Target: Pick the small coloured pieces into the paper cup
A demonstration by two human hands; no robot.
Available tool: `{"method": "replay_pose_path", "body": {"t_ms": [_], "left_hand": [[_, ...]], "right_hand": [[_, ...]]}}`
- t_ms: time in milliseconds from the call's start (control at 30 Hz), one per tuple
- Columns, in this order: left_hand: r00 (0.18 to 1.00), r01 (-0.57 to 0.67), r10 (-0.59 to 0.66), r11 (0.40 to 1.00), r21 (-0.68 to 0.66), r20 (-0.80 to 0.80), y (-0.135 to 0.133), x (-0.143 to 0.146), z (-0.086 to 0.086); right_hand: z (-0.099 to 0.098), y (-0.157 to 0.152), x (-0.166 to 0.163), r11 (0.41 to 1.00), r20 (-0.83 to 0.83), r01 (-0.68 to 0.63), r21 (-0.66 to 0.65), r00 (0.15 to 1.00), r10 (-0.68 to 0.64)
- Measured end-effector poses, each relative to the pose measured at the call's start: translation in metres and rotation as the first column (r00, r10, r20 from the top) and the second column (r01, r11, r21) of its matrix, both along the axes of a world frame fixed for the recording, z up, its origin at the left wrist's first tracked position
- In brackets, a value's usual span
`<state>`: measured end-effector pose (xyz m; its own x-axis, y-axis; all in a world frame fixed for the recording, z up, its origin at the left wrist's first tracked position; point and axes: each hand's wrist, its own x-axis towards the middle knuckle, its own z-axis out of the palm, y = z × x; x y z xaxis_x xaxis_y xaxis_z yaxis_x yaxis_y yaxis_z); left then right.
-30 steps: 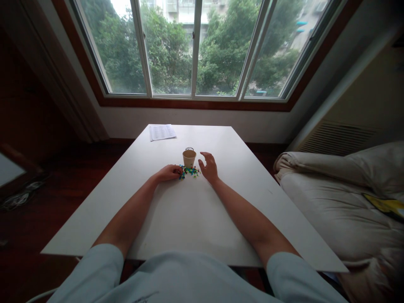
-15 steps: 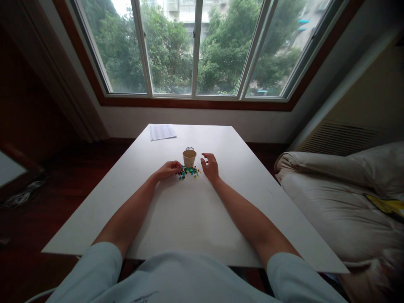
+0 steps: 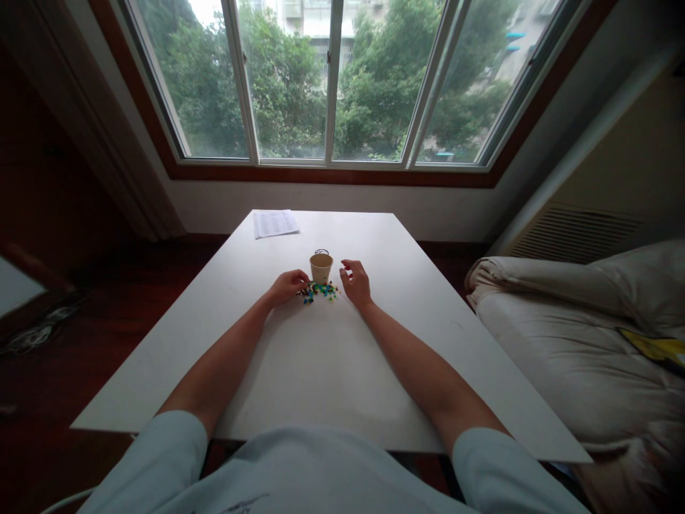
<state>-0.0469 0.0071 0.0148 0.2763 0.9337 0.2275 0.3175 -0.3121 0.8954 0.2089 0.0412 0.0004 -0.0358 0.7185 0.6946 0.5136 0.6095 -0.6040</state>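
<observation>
A tan paper cup (image 3: 321,268) stands upright on the white table. Small coloured beads (image 3: 323,290), mostly blue, green and yellow with some dark ones, lie loose around its near side. My left hand (image 3: 290,285) is just left of the cup, over the edge of the beads. Its fingertips are pinched together; whatever is between them is too small to make out. On the other side of the cup, my right hand (image 3: 356,281) rests on the table with thumb and fingers loosely curled apart, nothing visible in it.
Printed sheets of paper (image 3: 276,223) lie at the table's far left corner. Behind the cup is a thin dark loop (image 3: 322,252). A beige sofa (image 3: 578,335) stands to the right of the table (image 3: 332,378), and a window is beyond its far edge.
My left hand has shifted slightly up and right, nearer the cup, with its fingertips still together. My right hand and the cup have stayed in place.
</observation>
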Motion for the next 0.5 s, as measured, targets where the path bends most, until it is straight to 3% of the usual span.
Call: {"method": "replay_pose_path", "body": {"t_ms": [167, 333, 500], "left_hand": [[0.957, -0.147, 0.183, 0.975, 0.168, -0.225, -0.0021, 0.0007, 0.0019], [0.942, -0.217, 0.272, 0.941, 0.26, -0.195, -0.0034, 0.0038, 0.0064], [0.939, -0.274, 0.313, 0.931, 0.242, -0.141, -0.0051, 0.0096, 0.0095]], "right_hand": [[-0.0008, 0.0015, -0.0012, 1.0, -0.002, -0.001, -0.015, 1.0, 0.001], [-0.0017, 0.002, -0.0014, 1.0, 0.004, -0.007, -0.02, 1.0, 0.007], [-0.0007, 0.0012, -0.0015, 1.0, 0.002, -0.012, -0.025, 1.0, 0.012]]}}
